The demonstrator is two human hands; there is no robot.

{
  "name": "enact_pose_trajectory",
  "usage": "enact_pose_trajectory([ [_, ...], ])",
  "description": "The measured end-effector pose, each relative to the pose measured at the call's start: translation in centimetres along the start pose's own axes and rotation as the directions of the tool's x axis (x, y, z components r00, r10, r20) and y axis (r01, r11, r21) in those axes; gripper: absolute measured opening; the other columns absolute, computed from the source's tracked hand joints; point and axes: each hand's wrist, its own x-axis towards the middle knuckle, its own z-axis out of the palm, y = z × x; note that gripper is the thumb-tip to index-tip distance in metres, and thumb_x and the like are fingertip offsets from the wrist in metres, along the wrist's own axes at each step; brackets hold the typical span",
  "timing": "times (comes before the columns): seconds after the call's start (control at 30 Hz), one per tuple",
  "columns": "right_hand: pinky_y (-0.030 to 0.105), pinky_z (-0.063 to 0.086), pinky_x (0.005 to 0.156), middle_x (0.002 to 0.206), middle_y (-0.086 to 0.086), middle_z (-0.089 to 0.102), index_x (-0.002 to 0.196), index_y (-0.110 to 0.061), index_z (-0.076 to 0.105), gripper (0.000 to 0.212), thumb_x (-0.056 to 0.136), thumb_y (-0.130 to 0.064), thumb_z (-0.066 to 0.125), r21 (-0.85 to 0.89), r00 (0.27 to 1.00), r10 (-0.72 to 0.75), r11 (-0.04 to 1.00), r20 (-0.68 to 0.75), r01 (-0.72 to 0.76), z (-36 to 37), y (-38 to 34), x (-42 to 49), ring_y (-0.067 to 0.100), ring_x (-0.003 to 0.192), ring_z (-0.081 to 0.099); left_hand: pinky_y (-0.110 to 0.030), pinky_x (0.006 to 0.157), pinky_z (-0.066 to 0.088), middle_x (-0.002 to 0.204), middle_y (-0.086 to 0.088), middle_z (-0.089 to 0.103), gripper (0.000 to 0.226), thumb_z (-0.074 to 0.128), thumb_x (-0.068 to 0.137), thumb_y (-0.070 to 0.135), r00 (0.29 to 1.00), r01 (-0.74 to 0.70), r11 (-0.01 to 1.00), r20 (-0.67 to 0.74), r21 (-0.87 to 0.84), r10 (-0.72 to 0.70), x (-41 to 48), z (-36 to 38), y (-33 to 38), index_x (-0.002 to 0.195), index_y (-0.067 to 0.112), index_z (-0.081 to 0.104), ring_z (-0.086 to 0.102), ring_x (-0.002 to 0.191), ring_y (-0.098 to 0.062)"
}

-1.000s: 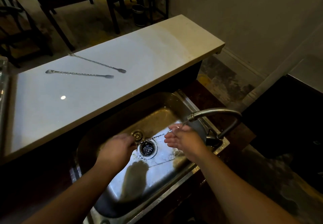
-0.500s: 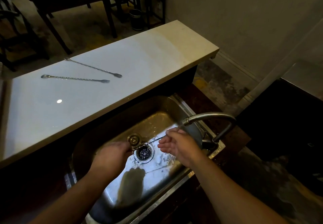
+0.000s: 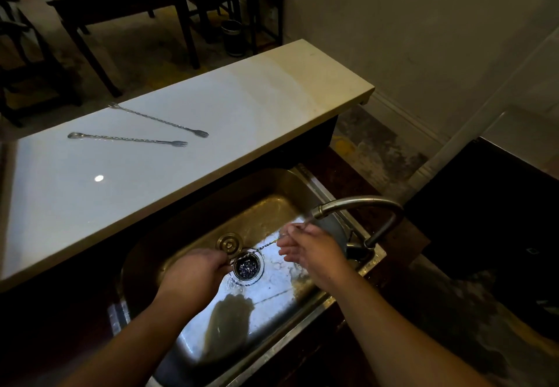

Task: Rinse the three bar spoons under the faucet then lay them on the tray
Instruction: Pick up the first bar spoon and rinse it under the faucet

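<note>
Over the steel sink I hold one twisted bar spoon across the drain. My left hand grips its near end. My right hand holds the far end under the faucet, where a thin stream of water falls on my fingers. Two more bar spoons lie on the white counter: one nearer me, the other angled behind it, both with fork-shaped ends pointing right. No tray is in view.
A round drain stopper lies in the basin beside the open drain. The raised counter runs behind the sink. Beyond it stand a dark table, chairs and a small bin. A dark cabinet is at the right.
Both hands stay over the drain with the spoon; my right hand has shifted slightly closer under the spout. The view has tilted down a little.
</note>
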Motion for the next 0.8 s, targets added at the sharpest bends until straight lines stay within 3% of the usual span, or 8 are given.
enact_pose_trajectory([
  [0.13,0.024,0.048,0.051,0.065,0.008,0.069,0.096,-0.009,0.073,0.015,0.101,-0.016,0.060,-0.068,0.999,0.003,0.998,-0.054,-0.006,-0.15,-0.01,-0.04,0.014,0.054,0.060,-0.031,0.071,0.052,0.089,0.010,0.064,0.020,0.061,0.093,0.048,1.000,-0.011,1.000,0.008,-0.014,0.011,0.14,-0.19,0.08,0.094,0.030,0.069,0.062,0.089,-0.016],
  [0.27,0.027,0.056,0.059,0.074,0.013,0.070,0.109,-0.005,0.069,0.015,0.103,-0.008,0.055,0.025,0.999,0.016,1.000,0.030,-0.017,0.08,-0.27,-0.14,0.019,0.062,0.067,-0.033,0.073,0.055,0.096,0.011,0.066,0.014,0.060,0.091,0.047,1.000,0.004,0.999,0.026,-0.044,-0.003,-0.07,-0.04,0.32,0.101,0.036,0.060,0.063,0.092,-0.015],
  [0.37,0.031,0.060,0.065,0.077,0.012,0.076,0.101,-0.003,0.067,0.014,0.102,-0.017,0.061,0.012,0.997,0.014,1.000,0.070,-0.015,0.10,-0.37,-0.36,0.023,0.070,0.074,-0.034,0.076,0.056,0.100,0.010,0.069,0.017,0.058,0.093,0.046,0.999,0.005,0.999,0.039,-0.033,-0.004,-0.16,0.10,0.26,0.105,0.035,0.064,0.064,0.095,-0.016],
  [0.47,0.027,0.054,0.053,0.063,0.008,0.072,0.090,-0.006,0.066,0.024,0.100,-0.028,0.064,-0.054,1.000,0.022,0.998,-0.003,-0.022,0.11,-0.43,-0.28,0.017,0.054,0.066,-0.033,0.080,0.055,0.105,0.010,0.070,0.020,0.056,0.095,0.043,0.999,-0.007,1.000,0.042,-0.027,0.008,-0.21,0.18,0.29,0.108,0.035,0.068,0.064,0.100,-0.016],
  [0.57,0.025,0.047,0.049,0.057,0.007,0.067,0.096,-0.009,0.068,0.022,0.105,-0.025,0.056,-0.061,0.999,0.047,0.997,-0.020,-0.048,0.17,-0.45,-0.15,0.014,0.048,0.057,-0.032,0.077,0.054,0.101,0.010,0.069,0.021,0.054,0.094,0.045,0.998,-0.029,0.999,0.048,-0.019,0.030,-0.31,0.31,0.30,0.106,0.034,0.066,0.064,0.098,-0.017],
  [0.8,0.031,0.061,0.067,0.084,0.013,0.079,0.108,-0.003,0.068,0.014,0.103,-0.010,0.057,0.060,0.996,0.035,0.997,0.081,-0.040,-0.49,-0.53,-0.57,0.025,0.078,0.077,-0.033,0.070,0.054,0.097,0.007,0.072,0.025,0.052,0.094,0.057,0.998,0.016,1.000,0.060,-0.013,-0.015,-0.24,0.29,0.07,0.105,0.035,0.057,0.068,0.089,-0.019],
])
